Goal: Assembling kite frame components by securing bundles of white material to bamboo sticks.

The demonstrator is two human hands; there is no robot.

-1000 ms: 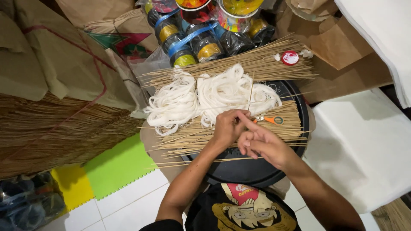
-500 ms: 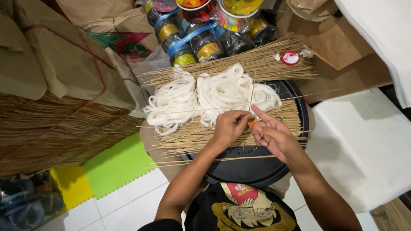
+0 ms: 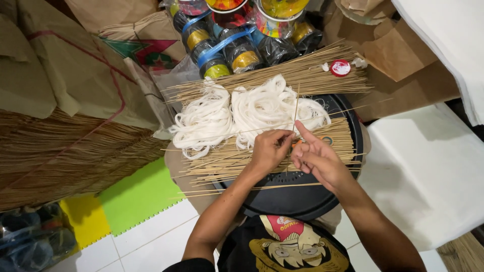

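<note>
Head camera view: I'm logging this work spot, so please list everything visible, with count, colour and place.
Single thin stick: one, tan, upright, pinched at the left hand.
Loose sticks: a heap, tan, on the tray under both hands.
Upper stick bundle: one, tan, lying across behind the strings.
String bunches: two, white, between the stick piles.
Round tray: one, black, on the lap.
Small disc: one, red and white, on the upper bundle.
Wrapped jars: several, dark with blue tape, top centre.
Paper sacks: several, brown, left.
Straw bundle: large, brown, left.
Foam mats: green and yellow, on the floor.
White cloth: right.
Left hand: holding the single stick.
Right hand: fingers spread beside it.
</note>
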